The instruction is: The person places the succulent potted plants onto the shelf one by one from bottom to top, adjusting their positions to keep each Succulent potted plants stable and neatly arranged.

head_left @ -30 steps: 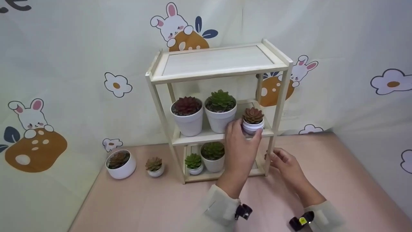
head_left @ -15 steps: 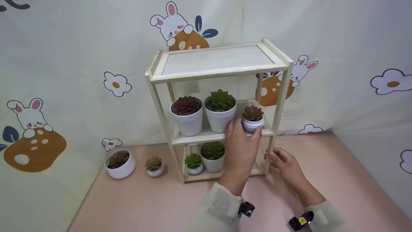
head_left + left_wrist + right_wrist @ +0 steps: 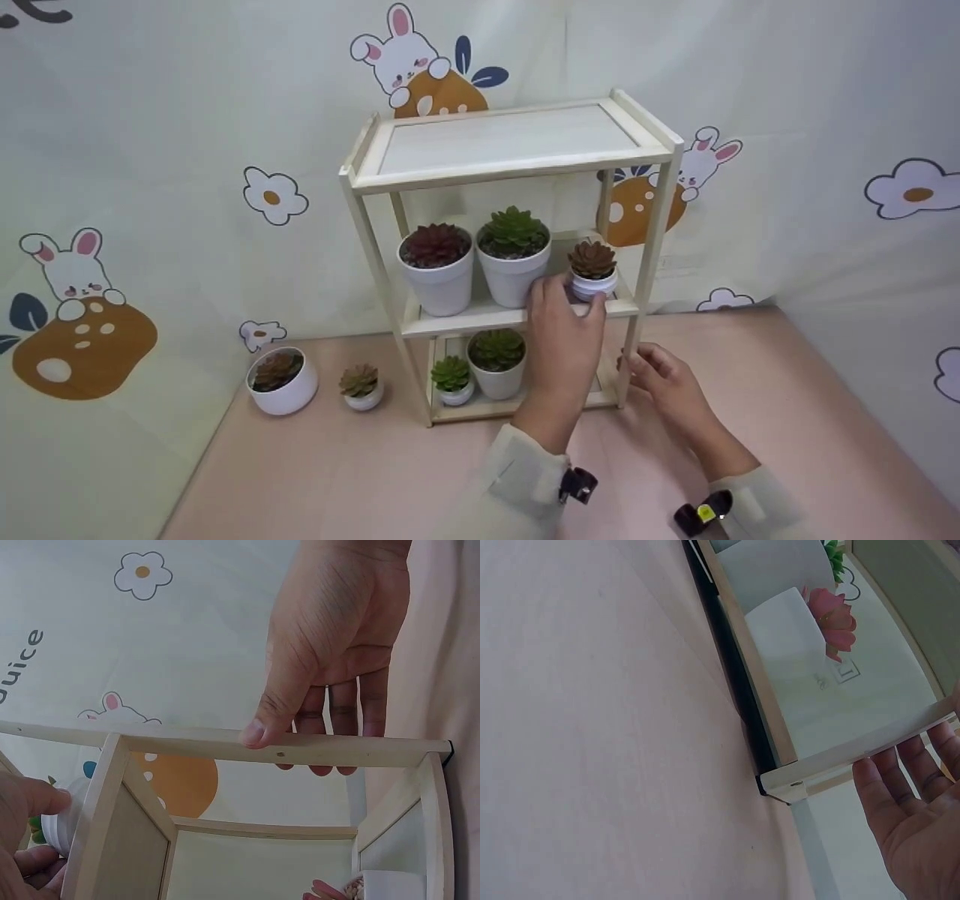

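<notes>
My left hand pinches a small white pot with a reddish-brown succulent between thumb and fingers, at the right end of the middle shelf. The left wrist view shows the thumb pressed to this white pot. Lower down, my right hand grips the right front post of the pale wooden plant rack. In the left wrist view its thumb lies on one side of the post, fingertips showing past the other. Left of the small pot stand a green succulent and a dark red succulent in white pots.
On the bottom shelf are a small green succulent, a larger one and a pink succulent, hidden from the head view. Left of the rack, a round white pot and a small potted succulent stand on the pink table.
The left hand has shifted the small potted succulent slightly back and to the right on the middle shelf. The right hand keeps its place on the post.
</notes>
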